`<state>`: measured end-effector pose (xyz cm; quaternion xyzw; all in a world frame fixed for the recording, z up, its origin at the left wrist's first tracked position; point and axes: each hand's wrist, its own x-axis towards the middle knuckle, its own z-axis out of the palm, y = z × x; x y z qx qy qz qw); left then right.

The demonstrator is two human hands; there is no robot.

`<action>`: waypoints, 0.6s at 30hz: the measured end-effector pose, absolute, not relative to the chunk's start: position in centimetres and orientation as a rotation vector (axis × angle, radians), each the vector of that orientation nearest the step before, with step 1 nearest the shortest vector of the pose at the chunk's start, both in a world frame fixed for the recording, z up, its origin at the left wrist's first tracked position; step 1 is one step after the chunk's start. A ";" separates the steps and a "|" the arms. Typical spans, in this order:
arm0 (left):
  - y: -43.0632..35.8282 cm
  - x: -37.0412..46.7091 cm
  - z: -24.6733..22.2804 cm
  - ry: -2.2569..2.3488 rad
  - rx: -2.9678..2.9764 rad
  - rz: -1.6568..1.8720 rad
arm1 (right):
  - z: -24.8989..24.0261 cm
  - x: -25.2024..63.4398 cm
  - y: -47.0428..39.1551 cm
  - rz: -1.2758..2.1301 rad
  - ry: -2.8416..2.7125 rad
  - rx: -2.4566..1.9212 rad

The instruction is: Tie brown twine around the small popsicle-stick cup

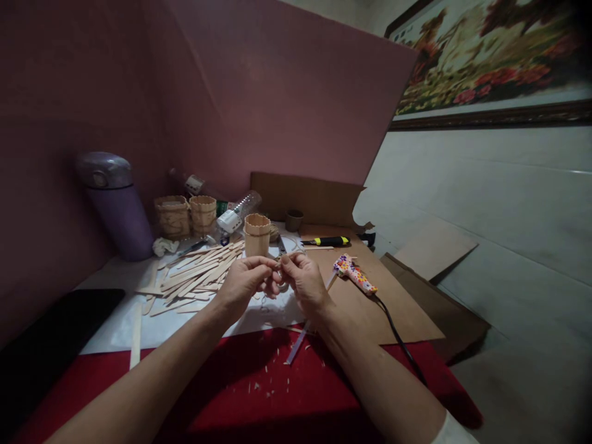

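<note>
My left hand (247, 277) and my right hand (305, 280) meet over the table's middle, fingertips pinched together. Between them they hold what looks like thin twine, mostly covered by the fingers. Just behind my hands stands a small wooden-stick cup (257, 234), upright, with twine tied around it. A ball of twine (274, 233) sits partly hidden behind that cup. Many flat craft sticks (198, 277) lie heaped left of my left hand. To the right of my right hand rests a flower-patterned glue gun (355, 274) with a clear glue stick (298, 345) at its back.
Two more stick cups (203, 214), plastic bottles (238, 213) and a purple flask (115, 206) stand or lie at the back left. A yellow-black utility knife (328, 241) lies on cardboard (393, 308), near a small brown pot (293, 220). Wood shavings dot the red cloth (250, 394).
</note>
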<state>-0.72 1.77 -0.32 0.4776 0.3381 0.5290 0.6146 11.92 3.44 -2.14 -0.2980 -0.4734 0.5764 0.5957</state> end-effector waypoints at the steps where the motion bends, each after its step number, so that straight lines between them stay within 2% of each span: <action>1: 1.8 -0.7 -0.3 0.774 1.099 1.217 | -2.1 12.0 3.5 1.316 -1.116 -0.709; 12: 2.0 -1.1 -0.4 0.906 1.276 1.218 | -2.2 12.1 3.7 1.208 -1.218 -0.787; 14: 1.8 -1.1 -0.4 1.053 1.462 1.305 | -2.2 12.1 3.8 1.155 -1.224 -0.807; 18: 1.6 -1.2 -0.5 1.261 1.905 1.693 | -2.1 12.1 3.8 0.993 -1.241 -0.862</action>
